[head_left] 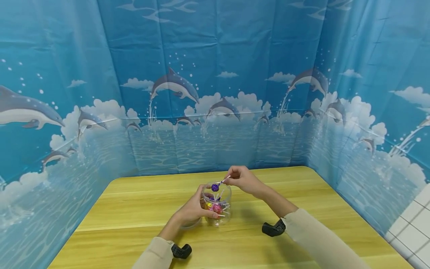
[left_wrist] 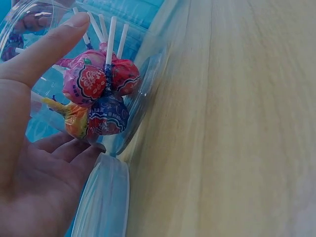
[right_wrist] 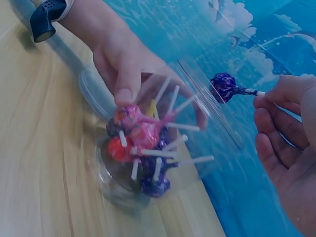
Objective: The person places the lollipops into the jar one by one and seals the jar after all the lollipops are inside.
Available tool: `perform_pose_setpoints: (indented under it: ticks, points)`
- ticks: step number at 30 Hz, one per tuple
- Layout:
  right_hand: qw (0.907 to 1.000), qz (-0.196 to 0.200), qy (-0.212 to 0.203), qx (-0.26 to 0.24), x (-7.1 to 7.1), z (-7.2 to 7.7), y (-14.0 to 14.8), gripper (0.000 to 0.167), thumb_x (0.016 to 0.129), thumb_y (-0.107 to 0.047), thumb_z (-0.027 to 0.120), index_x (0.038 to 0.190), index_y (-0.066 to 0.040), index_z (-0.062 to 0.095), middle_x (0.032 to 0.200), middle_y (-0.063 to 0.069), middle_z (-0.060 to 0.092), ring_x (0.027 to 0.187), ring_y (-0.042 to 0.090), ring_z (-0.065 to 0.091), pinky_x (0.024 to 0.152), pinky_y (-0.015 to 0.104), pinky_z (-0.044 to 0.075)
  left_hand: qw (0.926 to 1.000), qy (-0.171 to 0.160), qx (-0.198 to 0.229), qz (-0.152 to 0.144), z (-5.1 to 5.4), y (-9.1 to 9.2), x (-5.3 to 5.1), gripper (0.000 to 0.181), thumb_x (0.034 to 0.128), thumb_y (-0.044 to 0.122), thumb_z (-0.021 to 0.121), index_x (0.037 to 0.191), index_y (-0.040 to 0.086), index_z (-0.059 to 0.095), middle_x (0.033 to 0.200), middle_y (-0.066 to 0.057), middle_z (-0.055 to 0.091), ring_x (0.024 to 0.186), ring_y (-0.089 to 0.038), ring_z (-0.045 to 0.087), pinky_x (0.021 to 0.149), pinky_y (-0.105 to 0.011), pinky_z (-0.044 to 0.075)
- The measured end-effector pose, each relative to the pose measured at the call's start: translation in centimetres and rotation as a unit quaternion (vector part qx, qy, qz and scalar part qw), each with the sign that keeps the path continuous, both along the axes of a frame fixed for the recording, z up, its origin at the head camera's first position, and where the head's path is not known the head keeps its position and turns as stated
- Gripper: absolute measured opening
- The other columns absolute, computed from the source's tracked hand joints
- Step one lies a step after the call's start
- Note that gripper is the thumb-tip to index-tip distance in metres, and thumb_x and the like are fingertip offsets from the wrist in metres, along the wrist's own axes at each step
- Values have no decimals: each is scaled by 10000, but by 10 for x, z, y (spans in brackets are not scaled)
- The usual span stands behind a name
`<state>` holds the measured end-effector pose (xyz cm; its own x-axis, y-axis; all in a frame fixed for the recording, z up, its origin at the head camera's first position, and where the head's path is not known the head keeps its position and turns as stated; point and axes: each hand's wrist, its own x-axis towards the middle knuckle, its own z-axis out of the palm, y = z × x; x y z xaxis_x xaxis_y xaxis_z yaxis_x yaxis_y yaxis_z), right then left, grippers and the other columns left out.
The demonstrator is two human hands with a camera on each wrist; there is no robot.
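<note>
A clear plastic jar [head_left: 226, 197] holds several wrapped lollipops [left_wrist: 85, 84], pink, red, orange and dark blue, their white sticks pointing various ways. My left hand [head_left: 194, 210] grips the jar from its left side, thumb on the near wall and fingers behind. Between thumb and fingertips, my right hand [head_left: 244, 182] pinches the stick of a purple lollipop [right_wrist: 223, 87]. Its wrapped head hangs at the jar's open mouth, over the rim in the head view; whether it is inside the rim I cannot tell.
Beside the jar, under my left hand, lies a round clear lid [left_wrist: 106, 197]. Everything stands on a yellow wood-grain table [head_left: 134, 201]. A blue dolphin-print curtain [head_left: 215, 142] hangs behind the table and along its sides. White tiles [head_left: 414, 220] show at the far right.
</note>
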<state>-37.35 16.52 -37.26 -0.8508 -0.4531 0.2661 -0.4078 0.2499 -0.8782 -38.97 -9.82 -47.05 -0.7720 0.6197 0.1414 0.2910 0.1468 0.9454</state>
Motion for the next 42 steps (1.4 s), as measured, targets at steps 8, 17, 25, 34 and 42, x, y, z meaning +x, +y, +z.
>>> perform_pose_setpoints:
  ticks: [8,17,25,34,42]
  points:
    - [9970,76,459,612,-4,-3,-15,61,1026,-93,665,1034,-40,693,1006,59,728,950,212,702,867,404,563,9997,-133,147,-118,0,1,0,970,862,190,878,1581,239,229,1418,-114,533,1240,-263,583,987,-425,512]
    - [9863,-193,1078,1237,-5,-5,-19,223,1013,-118,688,1232,-87,715,1249,125,671,1072,243,652,831,384,569,9997,165,-151,39,2,-1,0,921,862,269,876,1557,252,273,1365,-81,521,1221,-249,569,973,-443,502]
    - [9925,-117,857,859,-1,-15,-10,311,1034,-189,668,1324,-79,661,1326,122,627,1172,298,581,941,491,514,9997,189,-135,26,2,-1,3,929,856,236,881,1558,206,274,1322,-92,558,1183,-245,589,959,-419,509]
    - [9991,213,322,146,-2,-46,-1,774,948,-289,777,1597,-142,381,1495,138,482,1368,391,446,1068,595,408,10000,61,-16,-23,2,-1,3,974,853,203,884,1579,122,240,1323,-105,576,1179,-257,608,962,-408,514]
    - [9977,471,-261,-406,-1,-78,-16,1237,826,-283,906,1668,-160,9,1635,181,303,1499,382,284,1124,557,368,9999,149,-52,-26,3,1,2,953,819,252,913,1537,205,288,1323,-93,566,1159,-240,615,951,-386,509]
